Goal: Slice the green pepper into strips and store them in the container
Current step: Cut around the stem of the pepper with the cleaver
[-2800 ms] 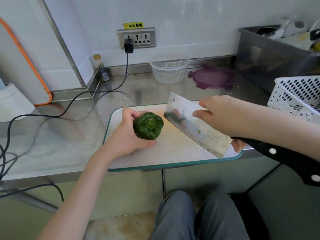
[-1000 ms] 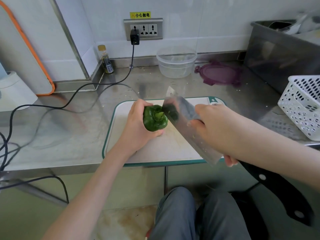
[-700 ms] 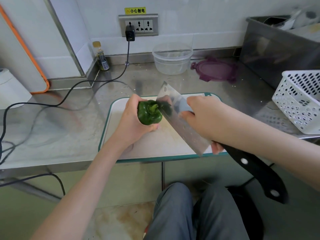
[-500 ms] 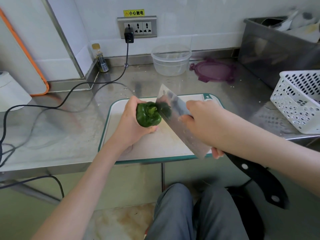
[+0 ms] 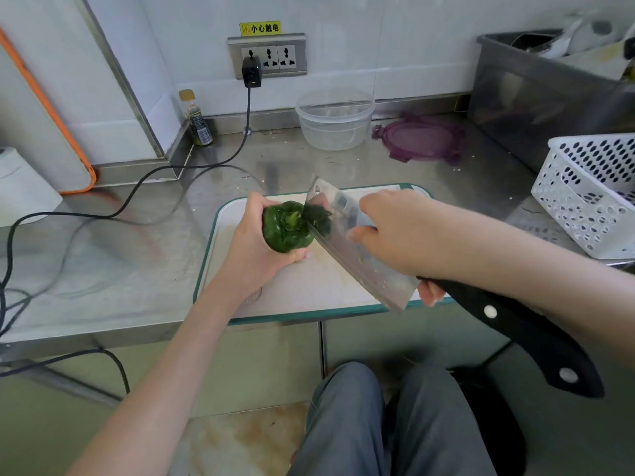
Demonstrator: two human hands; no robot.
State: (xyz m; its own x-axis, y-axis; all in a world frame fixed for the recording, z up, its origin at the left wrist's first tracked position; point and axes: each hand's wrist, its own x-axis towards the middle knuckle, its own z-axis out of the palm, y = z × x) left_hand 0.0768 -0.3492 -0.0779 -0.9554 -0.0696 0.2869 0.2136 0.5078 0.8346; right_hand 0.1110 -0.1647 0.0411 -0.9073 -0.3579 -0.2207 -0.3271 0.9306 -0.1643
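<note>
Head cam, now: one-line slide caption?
Left hand steadies green pepper on cutting board as right hand sets cleaver against it.

You see a glossy, waxy green pepper against a mirror-bright steel cleaver with a smooth black plastic handle. The brushed steel table reflects; the container is clear plastic.

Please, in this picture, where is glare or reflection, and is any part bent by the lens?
Head view: the cleaver blade mirrors the green pepper; the steel counter shows soft window glare and a cable reflection; the wide lens bows the wall seams and the cutting board edges.
</note>
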